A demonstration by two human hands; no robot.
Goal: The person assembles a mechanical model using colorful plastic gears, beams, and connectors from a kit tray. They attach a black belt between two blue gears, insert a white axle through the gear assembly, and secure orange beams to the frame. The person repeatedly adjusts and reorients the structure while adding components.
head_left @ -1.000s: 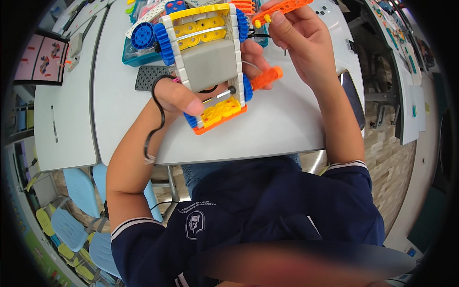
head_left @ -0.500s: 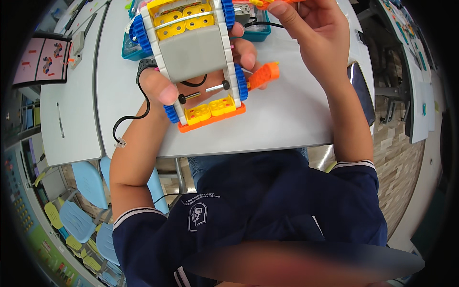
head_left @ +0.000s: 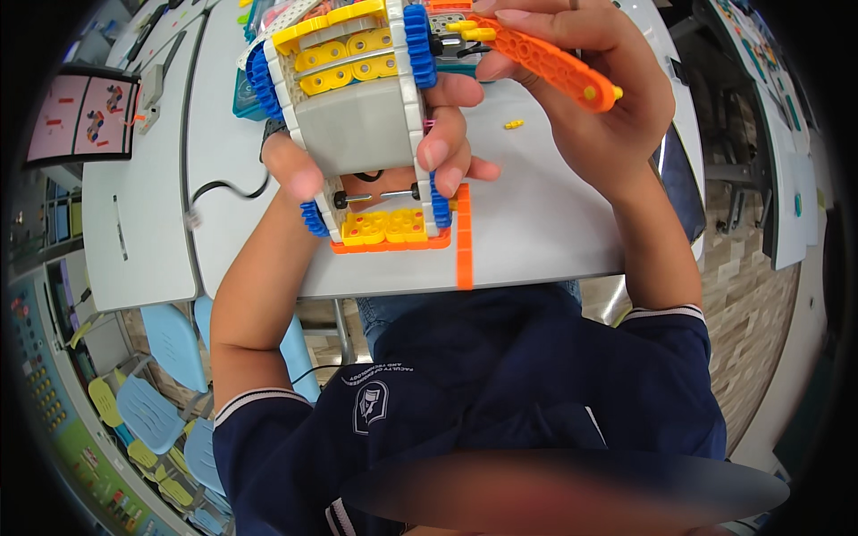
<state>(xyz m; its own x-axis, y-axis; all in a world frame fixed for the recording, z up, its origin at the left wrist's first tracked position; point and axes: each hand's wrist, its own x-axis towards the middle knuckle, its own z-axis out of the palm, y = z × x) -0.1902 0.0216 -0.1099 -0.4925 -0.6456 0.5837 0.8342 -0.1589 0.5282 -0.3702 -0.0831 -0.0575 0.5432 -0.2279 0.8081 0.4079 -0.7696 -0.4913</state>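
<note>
My left hand [head_left: 444, 138] grips a building-block model [head_left: 357, 129] from below, thumb on its left side and fingers round its right. The model has a grey block, white side beams, yellow plates and blue gears [head_left: 419, 46]. From the lower right gear an orange beam [head_left: 464, 239] hangs down toward the table edge. In my right hand [head_left: 617, 116], pinched between thumb and fingers, is another orange beam [head_left: 545, 61] with yellow pegs at both ends. Its pegged upper end is close to the upper right gear, beside a dark axle tip; I cannot tell whether they touch.
A small yellow peg [head_left: 513, 125] lies on the white table [head_left: 545, 205]. Behind the model stands a teal bin [head_left: 248, 100] of parts. A black cable [head_left: 228, 185] trails left of the model. A screen [head_left: 80, 116] stands far left, and a dark tablet-like slab [head_left: 679, 183] lies near the right edge.
The orange beam in my right hand has come down and nearer the upper gear. The lower orange beam has swung from pointing right to hanging down. The yellow peg on the table now shows.
</note>
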